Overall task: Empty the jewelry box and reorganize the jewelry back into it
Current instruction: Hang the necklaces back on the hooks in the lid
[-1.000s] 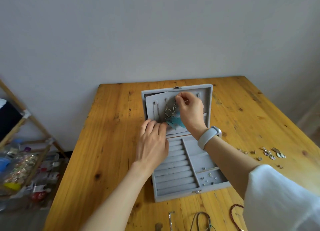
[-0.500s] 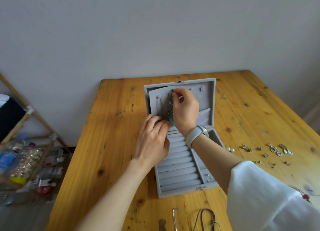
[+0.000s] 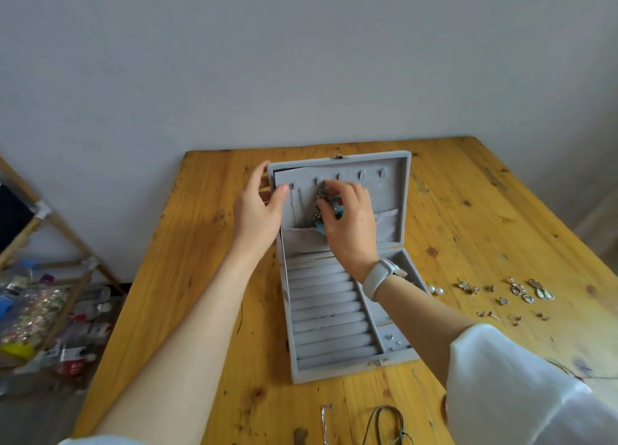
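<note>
Wooden table (image 3: pixel 214 277), open jewelry box (image 3: pixel 406 190) at centre. Necklace (image 3: pixel 321 204) against lid panel, pinched by right hand (image 3: pixel 351 224); left hand (image 3: pixel 257 210) open, steadying lid edge. Risks: chain slipping off hook (image 3: pixel 320 179), tangling with neighbouring chain (image 3: pixel 296 199); lid tipping.

One view only, head-worn, wide-angle. Looks fwd and down from above the near table (image 3: pixel 207 277) edge, toward the far wall (image 3: pixel 301 60). Close enough for both forearms to fill the lower frame. Open jewelry box (image 3: pixel 406 190) centred, directly under and beyond the fingertips (image 3: pixel 329 185). Shelf (image 3: pixel 50 217) at frame edge, left of fingers. No second view, so nothing shared.
</note>
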`<state>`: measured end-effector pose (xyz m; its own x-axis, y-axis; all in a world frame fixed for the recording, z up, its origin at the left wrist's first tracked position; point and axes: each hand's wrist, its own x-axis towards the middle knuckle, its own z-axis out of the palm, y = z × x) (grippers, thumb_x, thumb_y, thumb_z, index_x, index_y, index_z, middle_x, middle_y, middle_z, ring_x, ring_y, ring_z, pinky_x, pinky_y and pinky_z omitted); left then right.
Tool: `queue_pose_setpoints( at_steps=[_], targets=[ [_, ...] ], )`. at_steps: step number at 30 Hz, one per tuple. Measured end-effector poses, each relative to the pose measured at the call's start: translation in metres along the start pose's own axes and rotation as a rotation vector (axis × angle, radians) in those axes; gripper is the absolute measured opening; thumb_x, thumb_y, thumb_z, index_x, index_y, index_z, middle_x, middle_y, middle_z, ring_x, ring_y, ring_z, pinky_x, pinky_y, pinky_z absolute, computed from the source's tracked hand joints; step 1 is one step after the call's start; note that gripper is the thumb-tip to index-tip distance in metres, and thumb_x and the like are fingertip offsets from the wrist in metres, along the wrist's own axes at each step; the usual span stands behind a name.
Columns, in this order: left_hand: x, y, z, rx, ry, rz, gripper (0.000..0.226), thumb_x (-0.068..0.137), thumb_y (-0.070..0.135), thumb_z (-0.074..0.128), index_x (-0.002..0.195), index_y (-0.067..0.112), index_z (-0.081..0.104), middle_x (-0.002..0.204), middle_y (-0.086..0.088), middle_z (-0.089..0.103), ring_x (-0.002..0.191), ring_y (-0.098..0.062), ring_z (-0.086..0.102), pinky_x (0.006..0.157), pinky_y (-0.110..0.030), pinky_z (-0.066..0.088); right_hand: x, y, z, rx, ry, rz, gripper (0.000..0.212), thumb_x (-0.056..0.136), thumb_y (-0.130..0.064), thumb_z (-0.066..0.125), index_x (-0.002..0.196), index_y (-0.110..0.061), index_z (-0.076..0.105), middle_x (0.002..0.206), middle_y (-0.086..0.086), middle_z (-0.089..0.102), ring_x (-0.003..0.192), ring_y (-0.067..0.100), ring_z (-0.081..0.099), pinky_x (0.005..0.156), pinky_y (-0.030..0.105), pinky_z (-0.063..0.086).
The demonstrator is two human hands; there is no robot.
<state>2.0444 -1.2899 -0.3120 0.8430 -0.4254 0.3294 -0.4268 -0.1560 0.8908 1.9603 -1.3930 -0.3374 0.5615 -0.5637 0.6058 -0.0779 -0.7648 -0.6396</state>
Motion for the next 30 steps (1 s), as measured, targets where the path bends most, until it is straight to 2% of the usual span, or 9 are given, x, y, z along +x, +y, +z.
queue_pose_setpoints(
  at_steps=[3,6,11,15,17,20,23,26,30],
  targets=[
    [-0.001,0.007,0.001,0.093,0.068,0.049,0.041,0.09,0.007,0.054,0.129,0.008,0.044,0.111,0.001,0.051,0.079,0.005,0.047,0.065,0.007,0.032,0.002,0.001,-0.001,-0.075,0.023,-0.09,0.015,0.084,-0.009,0.059,0.098,-0.005,0.061,0.097,0.01,0.06,0.09,0.026,0.055,0.067,0.031,0.045],
    [-0.004,0.012,0.003,0.111,0.104,0.088,0.037,0.089,0.004,0.055,0.125,0.006,0.045,0.103,-0.003,0.053,0.078,-0.009,0.049,0.061,-0.001,0.037,0.005,0.002,-0.005,-0.191,0.009,-0.2,0.015,0.084,-0.012,0.056,0.095,-0.003,0.061,0.092,0.012,0.06,0.084,0.029,0.055,0.062,0.032,0.046],
    [-0.01,0.018,0.003,0.09,0.12,0.105,0.036,0.089,0.001,0.054,0.123,0.003,0.044,0.099,0.0,0.05,0.071,-0.003,0.049,0.06,-0.001,0.039,-0.007,0.009,-0.018,-0.084,-0.074,-0.161,0.021,0.086,-0.017,0.057,0.104,-0.007,0.052,0.104,0.015,0.056,0.088,0.032,0.058,0.061,0.037,0.049],
    [-0.01,0.015,0.002,0.064,0.115,0.122,0.033,0.088,0.001,0.055,0.12,0.003,0.046,0.094,-0.001,0.053,0.07,-0.004,0.051,0.058,-0.003,0.038,-0.022,0.026,-0.025,-0.376,-0.114,-0.578,0.026,0.085,-0.021,0.051,0.111,-0.017,0.052,0.095,0.01,0.06,0.082,0.027,0.05,0.066,0.036,0.038],
    [-0.009,0.011,0.002,0.041,0.111,0.115,0.033,0.088,0.002,0.055,0.12,0.005,0.047,0.095,-0.002,0.056,0.073,-0.008,0.052,0.059,-0.004,0.038,-0.026,0.031,-0.026,-0.507,-0.188,-0.68,0.03,0.083,-0.021,0.05,0.112,-0.017,0.058,0.09,0.006,0.062,0.08,0.024,0.047,0.066,0.034,0.032],
    [-0.009,0.009,0.001,0.015,0.098,0.101,0.035,0.088,0.005,0.056,0.121,0.009,0.047,0.101,0.0,0.056,0.08,-0.008,0.054,0.063,-0.003,0.041,-0.027,0.034,-0.027,-0.629,-0.21,-0.653,0.03,0.079,-0.02,0.05,0.106,-0.016,0.064,0.088,0.005,0.062,0.077,0.025,0.049,0.065,0.033,0.028],
    [-0.012,0.009,-0.001,0.019,0.1,0.101,0.035,0.088,0.005,0.056,0.122,0.009,0.047,0.098,0.004,0.054,0.078,-0.004,0.052,0.064,-0.004,0.04,-0.023,0.033,-0.032,-0.702,-0.165,-0.598,0.022,0.072,-0.013,0.054,0.092,-0.013,0.065,0.086,0.005,0.063,0.072,0.027,0.054,0.063,0.033,0.026],
    [-0.013,0.011,-0.001,0.028,0.094,0.096,0.035,0.089,0.006,0.056,0.123,0.01,0.046,0.095,0.005,0.053,0.075,-0.002,0.052,0.063,-0.006,0.04,-0.019,0.029,-0.039,-0.757,-0.147,-0.497,0.022,0.07,-0.012,0.057,0.09,-0.013,0.064,0.091,0.005,0.064,0.073,0.027,0.054,0.062,0.033,0.025],
    [-0.018,0.015,0.002,0.05,0.128,0.1,0.038,0.089,0.006,0.055,0.126,0.008,0.045,0.1,0.006,0.051,0.078,-0.001,0.051,0.065,-0.001,0.039,-0.02,0.027,-0.039,-0.753,-0.184,-0.437,0.019,0.072,-0.013,0.053,0.087,-0.011,0.063,0.093,0.005,0.063,0.077,0.028,0.056,0.063,0.033,0.037]
  ],
)
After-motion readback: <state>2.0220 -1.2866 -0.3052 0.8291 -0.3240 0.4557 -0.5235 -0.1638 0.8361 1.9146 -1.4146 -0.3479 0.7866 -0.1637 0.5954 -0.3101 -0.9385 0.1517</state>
